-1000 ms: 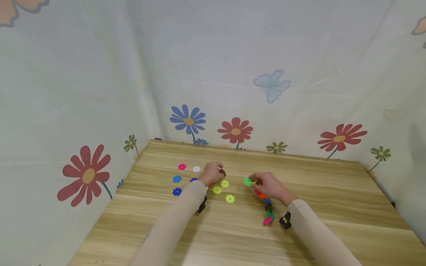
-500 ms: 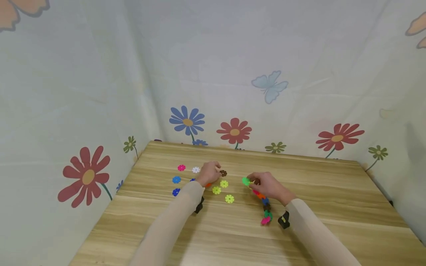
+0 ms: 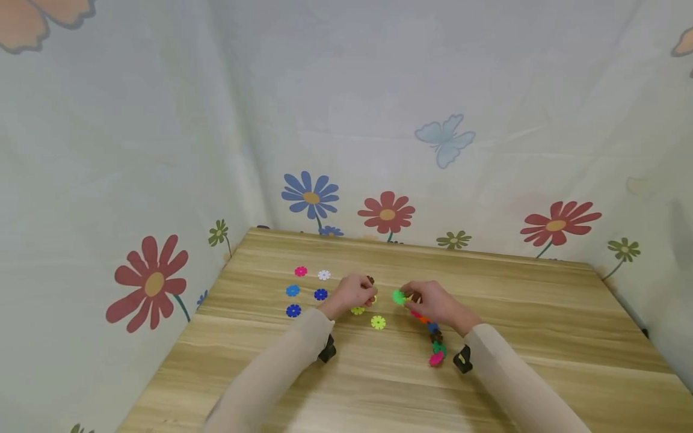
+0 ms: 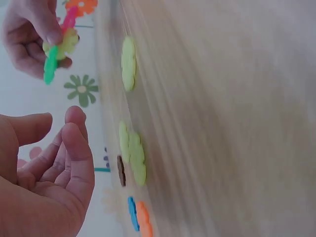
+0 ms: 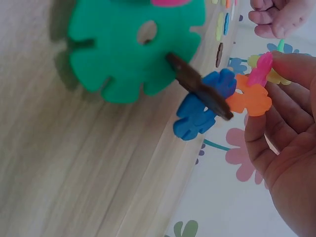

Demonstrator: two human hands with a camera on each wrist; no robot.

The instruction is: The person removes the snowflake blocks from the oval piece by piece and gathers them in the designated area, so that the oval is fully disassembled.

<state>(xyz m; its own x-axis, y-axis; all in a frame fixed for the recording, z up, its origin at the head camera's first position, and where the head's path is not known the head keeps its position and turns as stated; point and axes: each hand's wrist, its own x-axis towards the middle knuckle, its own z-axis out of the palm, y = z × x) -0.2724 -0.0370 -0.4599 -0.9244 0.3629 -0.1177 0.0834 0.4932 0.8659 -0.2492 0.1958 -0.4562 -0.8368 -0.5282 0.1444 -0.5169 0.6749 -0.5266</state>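
Note:
My right hand (image 3: 437, 302) pinches one end of a chain of interlocking flower-shaped plastic discs (image 5: 252, 96). A bright green disc (image 3: 398, 297) sits at the held end, joined to a yellow one (image 4: 68, 44). From there the chain runs down through pink, orange, blue, brown and dark green to a pink disc (image 3: 436, 359). My left hand (image 4: 54, 173) is to the left of it, fingers loosely bent and thumb apart from them, holding nothing. Below that hand lie loose lime-yellow discs (image 3: 378, 323) and a brown disc (image 4: 121, 170).
On the left of the wooden table (image 3: 514, 349) lie loose discs: pink (image 3: 301, 272), white (image 3: 323, 275), light blue (image 3: 293, 291) and dark blue (image 3: 293, 311). An orange disc (image 4: 144, 219) shows in the left wrist view. A flower-print cloth (image 3: 346, 120) hangs behind the table.
My left hand has left the brown disc, which stays on the table, and moved right and nearer over the lime-yellow discs. My right hand keeps the chain in about the same place.

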